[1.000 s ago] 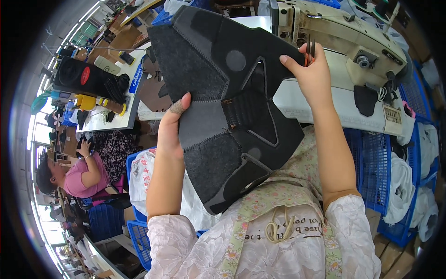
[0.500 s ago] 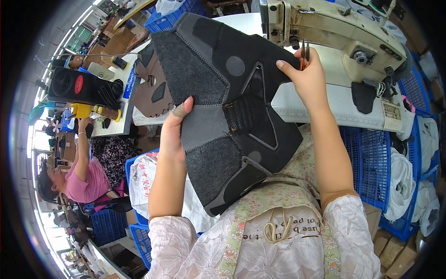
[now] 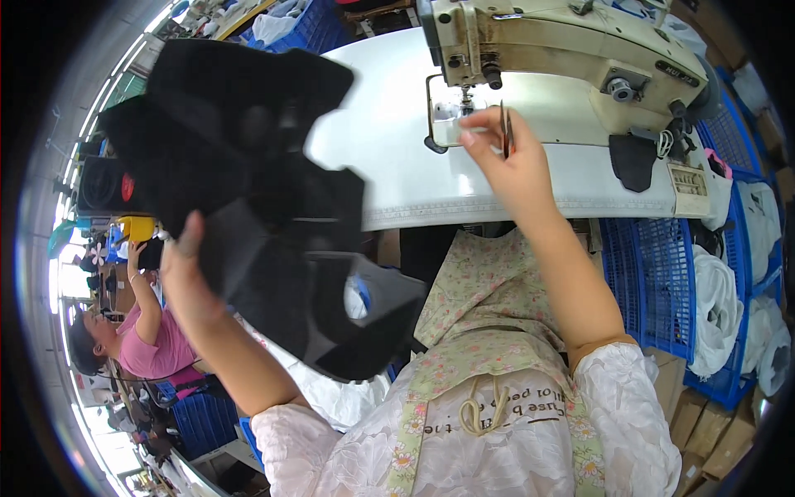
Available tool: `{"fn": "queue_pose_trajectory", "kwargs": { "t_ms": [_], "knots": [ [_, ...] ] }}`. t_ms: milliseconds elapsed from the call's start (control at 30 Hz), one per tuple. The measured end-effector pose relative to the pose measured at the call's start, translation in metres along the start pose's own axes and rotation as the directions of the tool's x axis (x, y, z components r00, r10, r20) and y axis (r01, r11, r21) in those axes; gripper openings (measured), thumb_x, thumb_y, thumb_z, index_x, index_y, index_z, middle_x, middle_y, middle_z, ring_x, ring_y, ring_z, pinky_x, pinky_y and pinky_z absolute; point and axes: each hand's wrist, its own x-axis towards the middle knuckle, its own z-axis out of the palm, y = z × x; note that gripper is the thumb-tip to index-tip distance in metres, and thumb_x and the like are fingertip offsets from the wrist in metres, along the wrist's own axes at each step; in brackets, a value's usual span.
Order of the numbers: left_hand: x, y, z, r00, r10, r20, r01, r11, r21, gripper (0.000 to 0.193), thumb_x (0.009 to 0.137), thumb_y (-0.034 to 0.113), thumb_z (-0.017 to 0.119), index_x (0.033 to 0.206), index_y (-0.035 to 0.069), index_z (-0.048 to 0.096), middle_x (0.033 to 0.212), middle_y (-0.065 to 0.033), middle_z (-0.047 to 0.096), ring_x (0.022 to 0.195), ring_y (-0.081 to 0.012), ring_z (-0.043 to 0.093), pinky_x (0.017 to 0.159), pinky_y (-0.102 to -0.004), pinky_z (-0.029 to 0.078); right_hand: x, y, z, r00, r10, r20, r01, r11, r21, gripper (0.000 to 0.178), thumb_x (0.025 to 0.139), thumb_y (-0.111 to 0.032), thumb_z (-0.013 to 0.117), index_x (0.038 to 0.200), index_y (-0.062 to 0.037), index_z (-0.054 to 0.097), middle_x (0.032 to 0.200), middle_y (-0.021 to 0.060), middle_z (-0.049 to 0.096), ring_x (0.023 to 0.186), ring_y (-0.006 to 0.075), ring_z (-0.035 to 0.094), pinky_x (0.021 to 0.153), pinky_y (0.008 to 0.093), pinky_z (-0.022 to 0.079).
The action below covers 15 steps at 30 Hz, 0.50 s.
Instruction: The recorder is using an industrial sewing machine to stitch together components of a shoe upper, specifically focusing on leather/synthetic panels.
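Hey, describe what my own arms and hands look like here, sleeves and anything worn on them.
Your left sleeve and right sleeve are white with a tone-on-tone floral texture, ending around the elbows. Below them, both forearms are bare. Your left hand has a wrap around the thumb, blurred here. Your right hand is ungloved.

On my right I can see a big blue basket (image 3: 646,290), and next to it there are puffy white bundles (image 3: 714,331). Some brown boxes (image 3: 700,431) sit lower down. Far ahead of me, another blue basket (image 3: 323,33) has a white bag (image 3: 273,29) in it. On my left, a person in a pink top (image 3: 149,344) has one arm up by a yellow thing (image 3: 137,228). Near that is a black thing with a red spot (image 3: 103,186). A dark blue bin (image 3: 203,422) is close to the person.
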Motion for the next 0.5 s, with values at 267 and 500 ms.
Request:
{"fn": "queue_pose_trajectory", "kwargs": {
  "t_ms": [267,500],
  "knots": [
    [-0.028,-0.028,0.097,0.763,0.318,0.563,-0.620,0.116,0.776,0.034,0.085,0.009,0.057,0.117,0.001,0.058,0.112,-0.0159,0.062,0.102,-0.0311,0.063,0.089,-0.0387,0.049,-0.048,-0.013,0.000,0.980,-0.188,0.064,0.183,0.981,0.070,0.012,0.089,-0.010,0.063,0.099,-0.0027,0.062,0.078,0.0020,0.063,0.062,0.0056,0.050,0.054,0.0211,0.039],
    [-0.042,-0.132,0.176,0.784,0.108,0.611,-0.601,-0.114,0.791,0.017,0.083,0.014,0.055,0.097,0.004,0.058,0.093,-0.0078,0.062,0.088,-0.0236,0.066,0.064,-0.0359,0.057,-0.070,0.015,-0.008,0.960,0.085,0.266,-0.038,0.983,-0.177,0.030,0.091,-0.015,0.062,0.119,-0.0053,0.060,0.080,0.0040,0.062,0.064,0.0073,0.051,0.060,0.0245,0.044]
  ]
}}
